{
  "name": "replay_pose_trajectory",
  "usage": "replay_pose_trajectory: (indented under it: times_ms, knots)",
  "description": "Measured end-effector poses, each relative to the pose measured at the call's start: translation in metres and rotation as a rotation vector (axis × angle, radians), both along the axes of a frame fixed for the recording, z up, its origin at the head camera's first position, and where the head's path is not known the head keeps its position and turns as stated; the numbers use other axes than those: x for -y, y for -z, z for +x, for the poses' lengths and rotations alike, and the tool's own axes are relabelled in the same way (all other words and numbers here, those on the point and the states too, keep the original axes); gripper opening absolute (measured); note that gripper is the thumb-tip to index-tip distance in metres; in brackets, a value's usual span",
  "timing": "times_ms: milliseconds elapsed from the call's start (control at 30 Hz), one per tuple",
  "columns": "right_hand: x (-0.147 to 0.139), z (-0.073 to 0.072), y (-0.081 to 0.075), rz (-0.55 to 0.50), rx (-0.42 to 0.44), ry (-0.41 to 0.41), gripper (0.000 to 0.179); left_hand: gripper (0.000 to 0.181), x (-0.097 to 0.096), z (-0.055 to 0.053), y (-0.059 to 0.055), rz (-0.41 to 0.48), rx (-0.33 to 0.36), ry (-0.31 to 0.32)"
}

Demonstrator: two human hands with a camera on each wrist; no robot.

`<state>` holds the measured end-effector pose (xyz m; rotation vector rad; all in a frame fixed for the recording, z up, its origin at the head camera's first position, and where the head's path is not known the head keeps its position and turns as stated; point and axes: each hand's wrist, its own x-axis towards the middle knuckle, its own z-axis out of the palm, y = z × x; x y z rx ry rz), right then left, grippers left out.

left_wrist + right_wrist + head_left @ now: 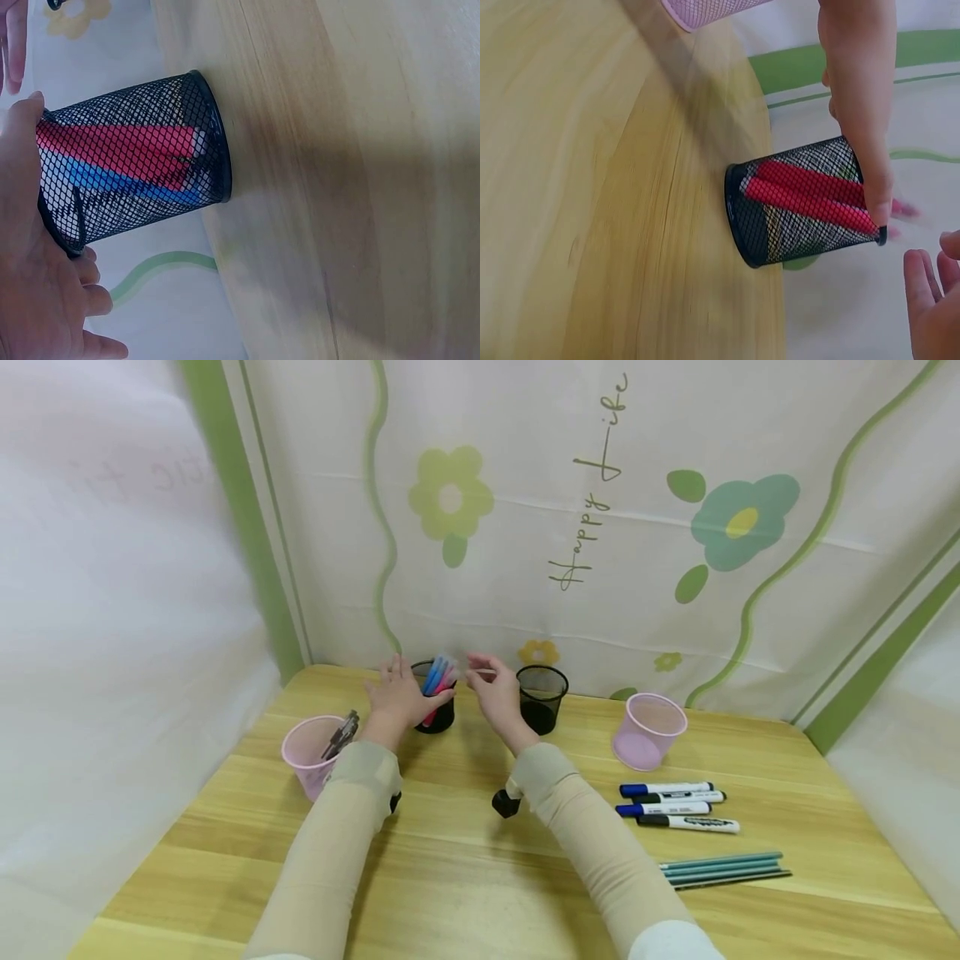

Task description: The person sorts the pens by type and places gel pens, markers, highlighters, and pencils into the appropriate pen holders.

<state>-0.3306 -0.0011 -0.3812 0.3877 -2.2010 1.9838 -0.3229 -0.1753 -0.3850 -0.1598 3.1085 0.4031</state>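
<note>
My left hand (393,702) grips the rim of a black mesh pen cup (210,135) at the back of the table, thumb across the near side and other fingers round the far side. Pink pens (802,202) and blue pens (432,675) lean inside it, their upper ends blurred in the head view. Just right of these tops is my right hand (497,693), raised with fingers loosely bent. In the right wrist view its fingertips (916,266) are apart from the pens, and nothing shows between them.
A second black mesh cup (538,718) stands right of my right hand. Farther right are a pink cup (636,750), several whiteboard markers (678,808) and a bundle of teal pencils (723,868). Another pink cup (303,762), holding dark pens (341,735), stands by my left forearm.
</note>
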Motion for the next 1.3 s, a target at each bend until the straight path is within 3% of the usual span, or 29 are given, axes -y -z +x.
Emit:
replay_pose_trajectory:
  times_ms: [200, 433, 1033, 1300]
  knots:
    - [-0.009, 0.000, 0.001, 0.011, 0.010, -0.028, 0.026, 0.117, 0.001, 0.000, 0.000, -0.007, -0.002, -0.003]
    - [-0.022, 0.002, 0.000, 0.097, -0.024, -0.051, 0.024, 0.119, 0.001, 0.002, -0.001, 0.000, 0.014, -0.003]
    - [-0.047, 0.009, -0.005, 0.225, -0.028, -0.093, 0.024, 0.121, -0.002, 0.005, -0.013, 0.022, 0.031, -0.005]
    - [-0.054, 0.011, -0.007, 0.268, -0.054, -0.103, 0.025, 0.118, 0.001, 0.002, -0.014, 0.022, -0.036, 0.055]
